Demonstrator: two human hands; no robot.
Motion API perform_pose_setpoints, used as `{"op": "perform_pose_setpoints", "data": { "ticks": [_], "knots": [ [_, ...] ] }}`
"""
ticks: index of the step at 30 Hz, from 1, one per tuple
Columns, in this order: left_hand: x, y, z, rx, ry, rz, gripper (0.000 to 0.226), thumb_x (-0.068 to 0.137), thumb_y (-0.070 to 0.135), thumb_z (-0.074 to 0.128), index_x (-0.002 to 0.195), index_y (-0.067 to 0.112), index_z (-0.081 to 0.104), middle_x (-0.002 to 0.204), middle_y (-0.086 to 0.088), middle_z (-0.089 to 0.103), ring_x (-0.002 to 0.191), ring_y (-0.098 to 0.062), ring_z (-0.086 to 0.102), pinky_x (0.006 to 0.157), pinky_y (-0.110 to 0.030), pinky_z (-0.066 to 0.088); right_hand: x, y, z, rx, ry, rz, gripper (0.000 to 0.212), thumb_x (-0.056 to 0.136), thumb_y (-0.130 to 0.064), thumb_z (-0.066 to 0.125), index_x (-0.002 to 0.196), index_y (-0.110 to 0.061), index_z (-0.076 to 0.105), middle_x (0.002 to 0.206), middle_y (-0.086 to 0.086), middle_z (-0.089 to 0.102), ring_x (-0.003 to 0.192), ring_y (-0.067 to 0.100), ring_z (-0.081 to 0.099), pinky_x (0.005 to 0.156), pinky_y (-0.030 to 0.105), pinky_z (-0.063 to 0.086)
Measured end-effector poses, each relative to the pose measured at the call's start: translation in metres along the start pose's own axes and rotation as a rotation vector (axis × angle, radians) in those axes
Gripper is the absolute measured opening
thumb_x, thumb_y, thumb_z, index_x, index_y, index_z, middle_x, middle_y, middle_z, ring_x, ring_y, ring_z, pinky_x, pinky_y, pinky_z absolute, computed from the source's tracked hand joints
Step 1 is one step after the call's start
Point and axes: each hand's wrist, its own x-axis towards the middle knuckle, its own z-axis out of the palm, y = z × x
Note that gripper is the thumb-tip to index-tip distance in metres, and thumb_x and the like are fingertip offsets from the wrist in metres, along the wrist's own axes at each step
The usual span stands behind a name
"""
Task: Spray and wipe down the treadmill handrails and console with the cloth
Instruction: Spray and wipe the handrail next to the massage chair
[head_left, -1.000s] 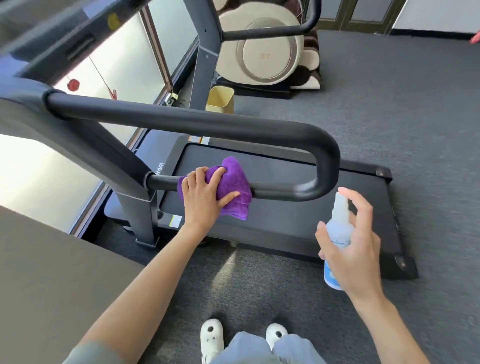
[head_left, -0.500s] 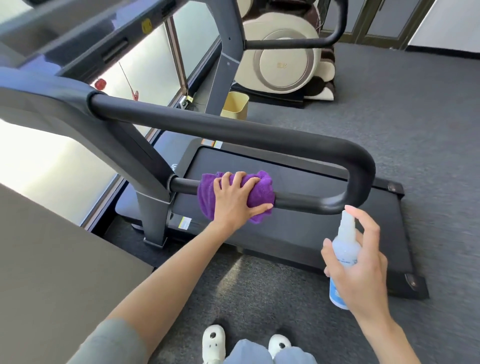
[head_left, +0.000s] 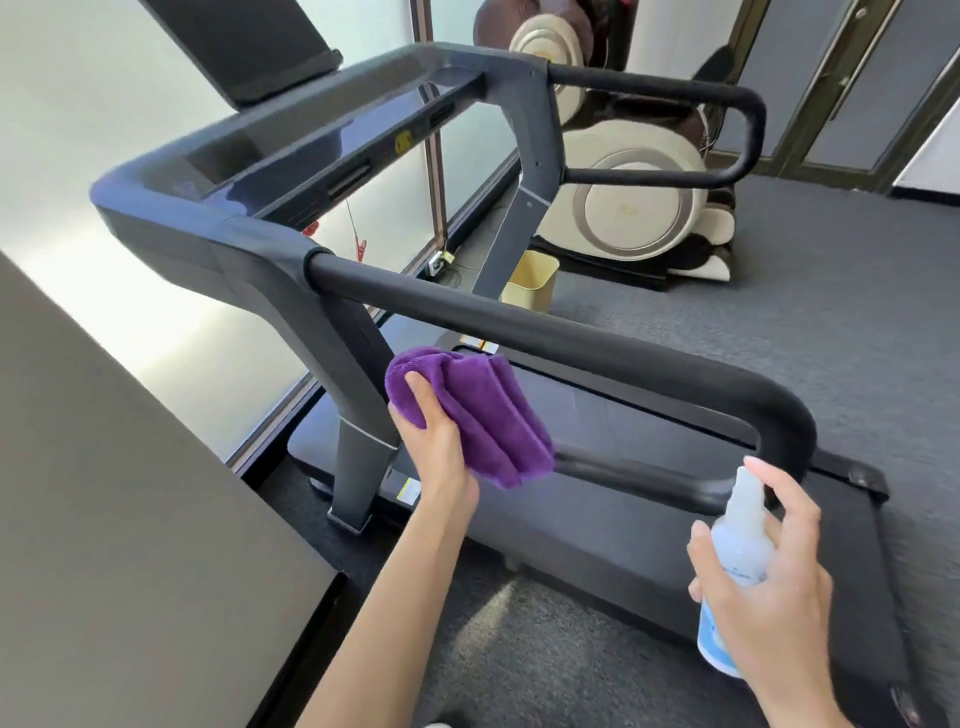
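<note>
Purple cloth (head_left: 470, 415), gripped in the left hand (head_left: 441, 447), lay against the near handrail (head_left: 545, 338) by its post; the right hand (head_left: 769, 587) grasped the spray bottle (head_left: 737, 551), forefinger over the nozzle. Judging by this, the console (head_left: 291, 150) and far handrail (head_left: 675, 93) remained unwiped

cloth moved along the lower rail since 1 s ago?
Yes. The cloth in the left hand has lifted off the lower rail and now sits up between it and the top rail, near the upright.
</note>
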Motion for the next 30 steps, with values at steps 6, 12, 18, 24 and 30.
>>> {"op": "perform_pose_setpoints", "data": {
  "ticks": [6,12,18,24,30],
  "knots": [
    [0.025,0.052,0.034,-0.18,0.123,-0.057,0.056,0.089,0.06,0.052,0.128,0.025,0.031,0.117,0.007,0.055,0.105,-0.012,0.059,0.101,-0.041,0.048,0.002,0.001,0.003,-0.002,-0.015,0.01,0.074,0.082,-0.017,0.077,0.123,-0.068,0.041,0.106,-0.011,0.07,0.08,0.039,0.07,0.074,0.005,0.042],
    [0.052,0.087,0.067,-0.208,0.234,-0.162,0.101,0.074,0.039,0.082,0.146,0.02,0.013,0.119,0.001,0.044,0.097,-0.018,0.047,0.1,-0.041,0.042,0.004,-0.002,0.003,-0.009,0.004,-0.016,0.066,0.071,-0.034,0.065,0.121,-0.068,0.04,0.094,0.002,0.073,0.069,0.02,0.068,0.072,-0.004,0.039],
    [0.05,0.079,0.066,-0.148,0.212,-0.141,0.094,0.077,0.034,0.081,0.141,0.02,0.014,0.112,0.001,0.041,0.089,-0.016,0.049,0.092,-0.039,0.043,0.003,-0.01,0.007,0.017,-0.02,-0.108,0.066,0.074,-0.031,0.066,0.123,-0.067,0.039,0.12,-0.001,0.069,0.092,0.042,0.072,0.089,0.03,0.047],
    [0.04,0.068,0.061,-0.059,0.129,-0.156,0.081,0.074,0.034,0.083,0.118,0.028,0.015,0.11,0.002,0.044,0.094,-0.013,0.055,0.088,-0.035,0.047,0.012,-0.033,0.033,0.018,-0.105,-0.196,0.067,0.079,-0.03,0.065,0.123,-0.07,0.036,0.109,0.005,0.068,0.081,0.04,0.069,0.088,0.03,0.051],
    [0.064,0.093,0.059,-0.152,0.276,-0.092,0.091,0.075,0.029,0.082,0.136,0.02,0.016,0.133,-0.007,0.041,0.098,-0.021,0.053,0.099,-0.042,0.047,0.021,-0.049,0.044,0.051,-0.118,-0.258,0.067,0.082,-0.029,0.064,0.124,-0.071,0.033,0.111,0.004,0.069,0.077,0.034,0.069,0.082,0.046,0.057]
  ]
}}
